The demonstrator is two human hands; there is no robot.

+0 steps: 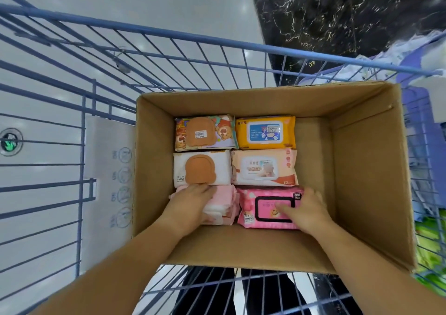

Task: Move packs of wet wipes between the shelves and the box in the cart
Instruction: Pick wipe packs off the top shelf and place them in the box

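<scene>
A cardboard box sits in a blue wire cart. Several wet wipe packs lie flat inside in two columns. At the far end are a cartoon bear pack and an orange pack. In the middle row are a white pack with a brown lid and a peach pack. Nearest me, my left hand rests on a pale pink pack. My right hand lies on a bright pink pack with a black-framed lid. The box's right half shows bare cardboard.
The cart's folded grey child-seat flap stands left of the box. Packaged goods, blue and white above and green below, show beyond the cart's right side. Pale floor lies to the left, and a black marble surface at upper right.
</scene>
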